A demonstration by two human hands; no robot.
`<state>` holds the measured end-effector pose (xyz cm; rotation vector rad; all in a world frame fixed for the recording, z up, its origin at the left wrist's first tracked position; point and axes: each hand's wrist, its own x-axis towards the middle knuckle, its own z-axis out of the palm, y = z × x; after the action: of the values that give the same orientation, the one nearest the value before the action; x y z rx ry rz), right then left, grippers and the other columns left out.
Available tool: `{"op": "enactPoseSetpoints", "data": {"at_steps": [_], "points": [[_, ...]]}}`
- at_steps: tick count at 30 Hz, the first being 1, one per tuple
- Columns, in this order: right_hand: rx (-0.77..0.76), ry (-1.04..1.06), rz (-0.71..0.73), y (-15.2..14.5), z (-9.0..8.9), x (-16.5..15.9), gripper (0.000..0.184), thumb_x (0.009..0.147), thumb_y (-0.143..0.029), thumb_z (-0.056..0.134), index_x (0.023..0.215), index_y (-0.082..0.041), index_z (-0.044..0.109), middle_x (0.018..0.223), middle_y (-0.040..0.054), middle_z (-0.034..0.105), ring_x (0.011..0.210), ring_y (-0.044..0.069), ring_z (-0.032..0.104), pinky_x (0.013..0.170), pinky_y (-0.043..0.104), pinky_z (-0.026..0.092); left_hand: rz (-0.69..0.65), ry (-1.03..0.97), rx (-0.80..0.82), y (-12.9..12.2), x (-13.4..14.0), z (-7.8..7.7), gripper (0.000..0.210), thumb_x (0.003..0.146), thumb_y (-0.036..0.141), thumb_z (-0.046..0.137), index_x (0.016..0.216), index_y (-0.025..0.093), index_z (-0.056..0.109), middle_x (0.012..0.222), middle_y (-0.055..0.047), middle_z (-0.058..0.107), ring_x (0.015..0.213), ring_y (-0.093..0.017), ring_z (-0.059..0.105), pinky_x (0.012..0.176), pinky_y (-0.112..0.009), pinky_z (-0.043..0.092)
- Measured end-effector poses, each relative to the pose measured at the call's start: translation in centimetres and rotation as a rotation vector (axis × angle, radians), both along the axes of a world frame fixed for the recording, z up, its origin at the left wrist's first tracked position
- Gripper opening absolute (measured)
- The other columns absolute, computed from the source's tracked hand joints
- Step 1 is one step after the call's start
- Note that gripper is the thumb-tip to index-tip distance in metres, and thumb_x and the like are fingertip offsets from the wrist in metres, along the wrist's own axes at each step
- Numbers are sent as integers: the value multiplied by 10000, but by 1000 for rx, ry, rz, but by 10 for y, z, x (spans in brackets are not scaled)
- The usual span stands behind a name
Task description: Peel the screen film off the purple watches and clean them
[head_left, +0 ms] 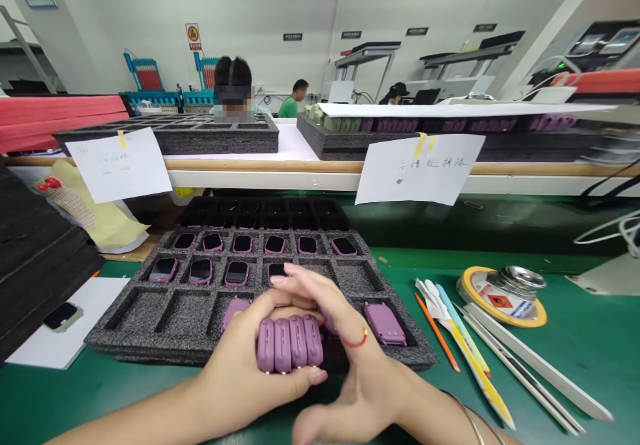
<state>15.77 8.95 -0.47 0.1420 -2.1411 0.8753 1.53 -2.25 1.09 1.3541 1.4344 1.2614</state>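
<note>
A row of several purple smartwatch cases (290, 343), standing on edge side by side, is gripped in my left hand (237, 365). Close on its right, my right hand (353, 358) has its thumb and fingers spread apart, the fingers reaching over the tray behind the cases. Both hands are above the front edge of a black foam tray (145, 311). Dark-screened watches (237, 273) lie in its back rows. In the front row, a purple case (385, 323) rests right of my hands, and another purple case (235, 310) is partly covered by my left hand.
To the right lie an orange stick (437, 331), a yellow-and-white brush-like tool (483, 371), tweezers (525, 365) and a yellow tape roll (470, 285) with a metal-topped container. A watch (63, 316) sits on white paper at left. A shelf (260, 177) with foam trays crosses behind; people sit beyond.
</note>
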Motion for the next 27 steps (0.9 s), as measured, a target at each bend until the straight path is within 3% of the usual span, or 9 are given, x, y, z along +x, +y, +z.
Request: {"op": "enactPoseSetpoints", "data": {"at_steps": [2, 5, 8, 15, 20, 22, 24, 27], "points": [[-259, 1, 41, 3, 2, 1, 820, 894, -689, 573, 1557, -299, 287, 1452, 116, 536, 1376, 310, 496, 1192, 511, 351, -54, 86, 83, -1, -2, -2, 413, 786, 258, 819, 1148, 274, 620, 1182, -14, 732, 1106, -212, 694, 1018, -332, 521], [-601, -15, 122, 6, 2, -1, 659, 947, -682, 479, 1480, -297, 431, 1312, 88, 622, 1282, 273, 566, 1142, 462, 415, -79, 214, 222, -2, -5, -6, 424, 811, 176, 782, 1170, 305, 596, 1202, 14, 739, 1108, -187, 703, 982, -289, 537], [-790, -80, 200, 6, 0, -4, 653, 936, -690, 490, 1437, -271, 483, 1247, 93, 640, 1188, 260, 620, 1066, 438, 482, -54, 277, 318, -2, -6, -8, 468, 801, 126, 779, 1181, 309, 577, 1195, 13, 744, 1141, -193, 693, 1011, -299, 524], [-809, -269, 196, 7, 5, -6, 670, 938, -722, 458, 1419, -256, 474, 1273, 119, 665, 1237, 292, 610, 1090, 523, 431, 1, 306, 302, -1, -7, -9, 409, 821, 179, 778, 1151, 318, 579, 1215, -8, 720, 1177, -232, 649, 1025, -380, 496], [-789, -392, 181, 6, 5, -6, 872, 801, -768, 626, 1459, -229, 432, 980, 64, 741, 990, 280, 714, 932, 485, 544, 38, 270, 236, -1, -4, -8, 334, 832, 229, 769, 1122, 306, 621, 1130, -16, 731, 1060, -234, 670, 980, -396, 502], [-818, -392, 184, 5, 4, -6, 963, 701, -681, 792, 1476, -251, 416, 1062, 72, 736, 1023, 291, 716, 927, 474, 563, 25, 250, 237, 1, -3, -9, 294, 848, 243, 753, 1113, 289, 636, 1127, -34, 724, 1088, -247, 654, 986, -398, 500], [-849, -399, 170, 3, 5, -6, 1053, 617, -489, 922, 1497, -269, 388, 1185, 89, 717, 1124, 311, 690, 995, 495, 539, 7, 243, 267, 2, -2, -12, 293, 856, 241, 743, 1125, 278, 636, 1138, -50, 710, 1100, -253, 639, 993, -395, 496], [-851, -393, 121, -2, 6, -8, 1146, 551, -258, 955, 1524, -280, 349, 1255, 88, 695, 1195, 312, 659, 1058, 507, 503, -21, 265, 345, 3, -3, -16, 415, 848, 210, 741, 1223, 305, 592, 1199, -56, 667, 1160, -269, 599, 1042, -407, 470]]}}
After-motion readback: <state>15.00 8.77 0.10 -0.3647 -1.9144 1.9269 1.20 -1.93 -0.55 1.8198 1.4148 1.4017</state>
